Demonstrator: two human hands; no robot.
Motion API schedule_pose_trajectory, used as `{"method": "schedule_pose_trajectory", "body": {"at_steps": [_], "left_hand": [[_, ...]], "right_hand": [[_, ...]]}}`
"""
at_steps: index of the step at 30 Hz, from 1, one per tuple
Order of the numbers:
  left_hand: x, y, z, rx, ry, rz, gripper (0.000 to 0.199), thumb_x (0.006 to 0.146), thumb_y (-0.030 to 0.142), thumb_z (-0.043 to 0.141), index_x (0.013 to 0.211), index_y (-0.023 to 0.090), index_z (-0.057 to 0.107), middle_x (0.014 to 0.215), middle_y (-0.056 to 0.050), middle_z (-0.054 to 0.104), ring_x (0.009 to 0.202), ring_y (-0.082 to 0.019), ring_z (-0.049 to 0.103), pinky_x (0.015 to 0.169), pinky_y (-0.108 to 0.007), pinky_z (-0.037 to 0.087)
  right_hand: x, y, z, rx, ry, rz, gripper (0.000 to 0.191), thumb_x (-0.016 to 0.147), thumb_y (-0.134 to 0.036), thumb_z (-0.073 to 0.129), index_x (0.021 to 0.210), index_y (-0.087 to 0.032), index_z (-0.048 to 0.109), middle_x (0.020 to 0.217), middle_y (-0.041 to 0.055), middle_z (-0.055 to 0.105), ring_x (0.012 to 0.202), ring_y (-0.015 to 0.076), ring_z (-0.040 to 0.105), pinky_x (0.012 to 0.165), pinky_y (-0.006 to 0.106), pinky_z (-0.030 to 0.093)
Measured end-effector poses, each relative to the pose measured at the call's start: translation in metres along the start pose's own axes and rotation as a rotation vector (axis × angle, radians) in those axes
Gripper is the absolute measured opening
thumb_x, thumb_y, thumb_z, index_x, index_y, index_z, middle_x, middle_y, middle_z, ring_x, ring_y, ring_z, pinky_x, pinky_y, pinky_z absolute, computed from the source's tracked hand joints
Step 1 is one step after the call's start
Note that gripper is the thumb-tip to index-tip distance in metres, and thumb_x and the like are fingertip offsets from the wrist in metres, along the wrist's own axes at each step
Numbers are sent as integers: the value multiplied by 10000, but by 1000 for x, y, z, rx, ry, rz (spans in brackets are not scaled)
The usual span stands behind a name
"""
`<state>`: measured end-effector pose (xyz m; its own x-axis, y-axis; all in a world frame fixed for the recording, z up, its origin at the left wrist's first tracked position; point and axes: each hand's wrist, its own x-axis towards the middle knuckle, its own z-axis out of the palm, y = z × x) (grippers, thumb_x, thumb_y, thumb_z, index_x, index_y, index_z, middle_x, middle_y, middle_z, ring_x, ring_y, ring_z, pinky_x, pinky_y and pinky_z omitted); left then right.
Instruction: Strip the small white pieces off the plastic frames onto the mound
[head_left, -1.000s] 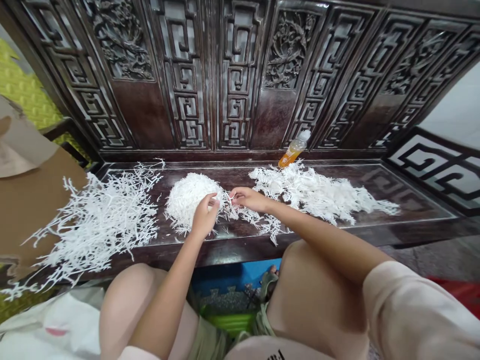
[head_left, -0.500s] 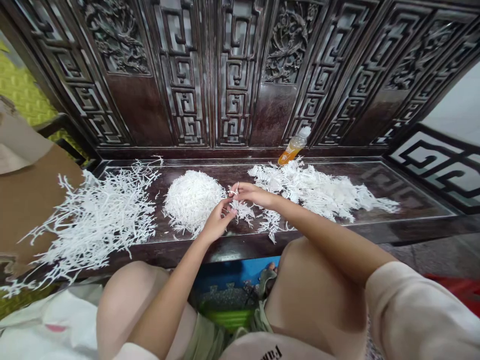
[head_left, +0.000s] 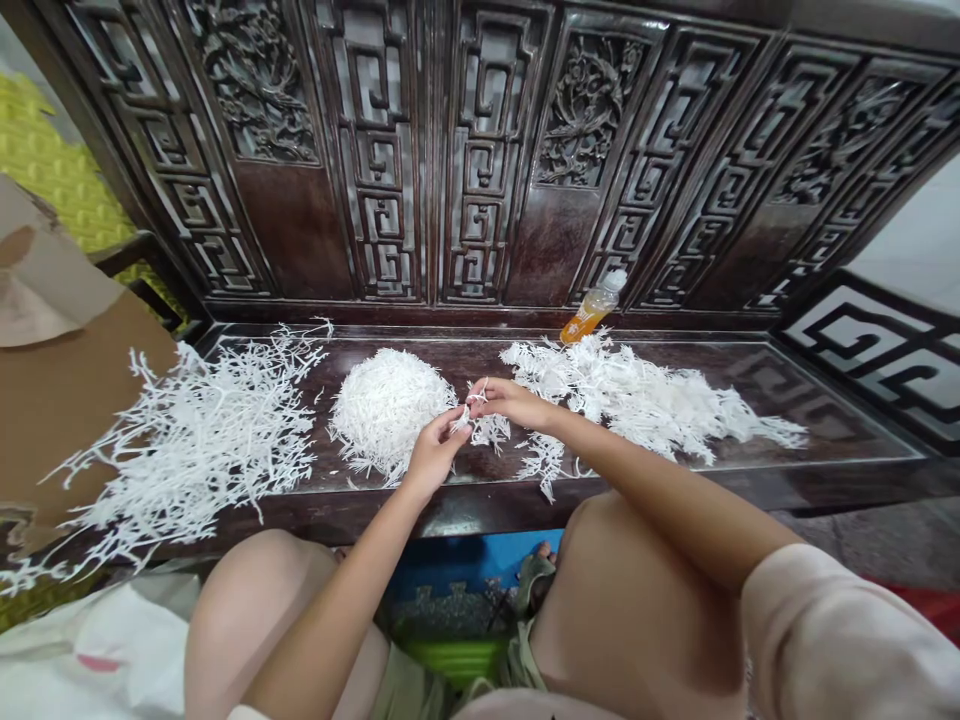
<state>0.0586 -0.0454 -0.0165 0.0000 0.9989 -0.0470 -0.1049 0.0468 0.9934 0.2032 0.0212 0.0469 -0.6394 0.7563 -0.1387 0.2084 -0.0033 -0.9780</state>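
Note:
Close together over the bench, my left hand (head_left: 436, 447) and my right hand (head_left: 511, 402) are both closed, fingertips almost touching. Between them they pinch a small white branched piece (head_left: 464, 421), apparently plastic. Fingers hide part of it. Just left of my hands is a rounded mound of short white bits (head_left: 392, 410). Beneath my right hand lies a small white cluster (head_left: 491, 432). To the right spreads a heap of bushy white branched clusters (head_left: 649, 395). A tangled pile of longer, barer white stems (head_left: 214, 440) lies at the far left.
The dark wooden bench (head_left: 757, 385) has a tall carved back (head_left: 559, 235). A bottle of orange drink (head_left: 589, 312) leans against the back, behind the right heap. Brown cardboard (head_left: 82, 400) stands at the left, and a white bag (head_left: 97, 645) sits at lower left.
My fingers have shifted around the white piece, and my right hand sits slightly lower. The view has tilted a little; the piles look the same.

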Motion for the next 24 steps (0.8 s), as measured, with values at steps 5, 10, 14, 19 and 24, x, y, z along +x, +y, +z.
{"method": "schedule_pose_trajectory", "body": {"at_steps": [5, 10, 14, 19, 24], "left_hand": [[0, 4, -4, 45, 113, 89, 235, 713, 301, 519, 882, 165, 610, 859, -49, 633, 807, -159, 575, 746, -279, 414], [-3, 11, -5, 165, 176, 194, 168, 737, 263, 482, 813, 173, 603, 878, -41, 627, 847, -154, 558, 779, -274, 395], [-5, 16, -7, 185, 154, 221, 147, 724, 236, 490, 799, 176, 601, 886, -39, 619, 857, -156, 545, 780, -271, 389], [-4, 18, -9, 52, 84, 111, 226, 751, 308, 459, 887, 188, 594, 906, -38, 608, 840, -154, 537, 775, -276, 384], [-2, 15, -8, 120, 16, 104, 276, 701, 351, 534, 920, 191, 583, 909, -35, 588, 782, -136, 521, 714, -251, 392]], "right_hand": [[3, 10, 2, -171, 69, -52, 294, 592, -149, 614, 842, -162, 459, 830, -5, 531, 684, 90, 499, 658, 247, 399], [2, 9, 2, -150, -66, 109, 230, 645, -258, 610, 787, -136, 476, 666, -8, 541, 618, 97, 503, 605, 239, 389], [-2, 2, -2, -204, -122, 104, 293, 664, -393, 587, 758, -118, 546, 601, -18, 515, 550, 82, 445, 545, 222, 353], [-2, 3, -5, -316, -41, -26, 323, 672, -432, 564, 711, -112, 580, 639, -4, 533, 603, 89, 445, 598, 222, 350], [-1, 6, 2, -434, -112, -69, 318, 707, -416, 517, 739, -107, 589, 661, 7, 555, 602, 96, 452, 591, 218, 353]]}}
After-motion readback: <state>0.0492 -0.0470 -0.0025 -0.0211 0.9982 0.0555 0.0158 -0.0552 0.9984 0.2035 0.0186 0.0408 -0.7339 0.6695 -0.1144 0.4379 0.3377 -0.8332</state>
